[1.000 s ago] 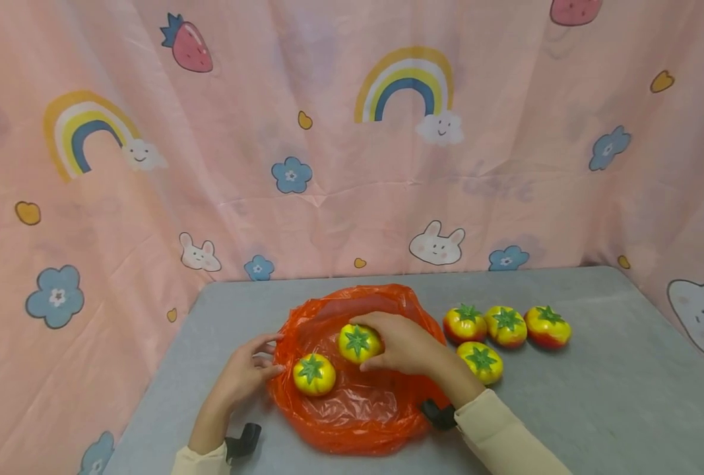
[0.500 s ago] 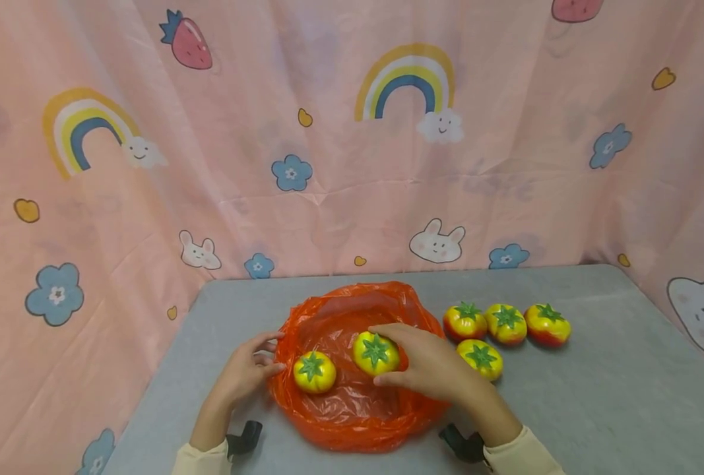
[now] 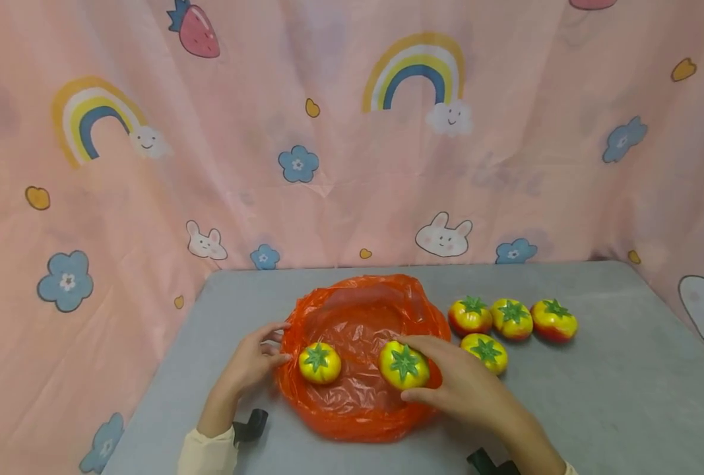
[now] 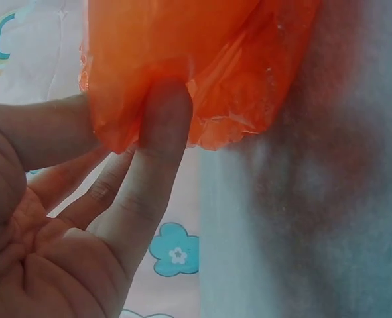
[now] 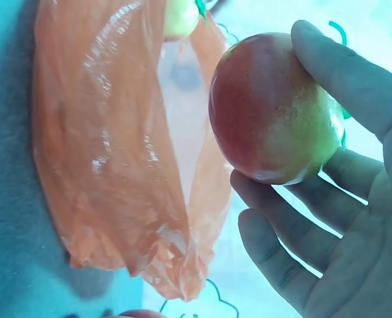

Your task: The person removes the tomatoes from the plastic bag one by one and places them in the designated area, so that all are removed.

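Yellow and red, the held fruit [image 3: 399, 369] is in the grasp of the right hand [image 3: 455, 379], at three o'clock on the orange bag [image 3: 352, 427]! Left hand [image 3: 251, 361] pinches the bag at nine, second fruit [image 3: 319, 364] inside there; beyond, four more fruits [image 3: 512, 320] bunch on the table [image 3: 613, 396] towards two-thirty.

I take this for a screened-off tabletop set-up, arranged like a small filming corner. Pink cloth [image 3: 352, 198] hangs directly behind the plain grey table [image 3: 625, 369] and comes round both sides, printed with rainbows [image 3: 414, 53], rabbits [image 3: 443, 241], a strawberry [image 3: 199, 31] and blue flowers [image 3: 298, 163], much like nursery fabric. From my head view, its creases tell me it is draped. Whether a home or a studio lies beyond, I can't tell; the cloth fills my background.
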A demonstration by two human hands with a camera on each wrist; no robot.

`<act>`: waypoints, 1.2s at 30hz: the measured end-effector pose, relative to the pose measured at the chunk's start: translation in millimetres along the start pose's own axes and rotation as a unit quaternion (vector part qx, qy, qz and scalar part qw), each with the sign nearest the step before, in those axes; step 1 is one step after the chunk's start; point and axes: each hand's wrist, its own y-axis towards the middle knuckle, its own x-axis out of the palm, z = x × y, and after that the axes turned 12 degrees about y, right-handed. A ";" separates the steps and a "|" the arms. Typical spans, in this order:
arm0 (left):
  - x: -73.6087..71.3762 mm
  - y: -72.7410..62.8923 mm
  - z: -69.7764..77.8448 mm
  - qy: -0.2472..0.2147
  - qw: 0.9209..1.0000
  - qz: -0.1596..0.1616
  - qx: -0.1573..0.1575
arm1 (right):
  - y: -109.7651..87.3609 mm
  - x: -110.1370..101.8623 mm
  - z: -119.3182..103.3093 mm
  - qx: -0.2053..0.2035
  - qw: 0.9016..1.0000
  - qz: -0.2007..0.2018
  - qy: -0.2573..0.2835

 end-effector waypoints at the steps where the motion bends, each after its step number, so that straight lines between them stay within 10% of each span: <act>1: 0.0 1.1 0.4 0.003 1.000 0.000 0.003 | -1.1 -0.3 1.3 0.006 1.000 0.000 0.002; 36: 0.5 5.5 -1.5 -0.015 1.000 0.021 0.007 | -7.4 -40.4 29.6 -0.034 0.999 0.017 -0.036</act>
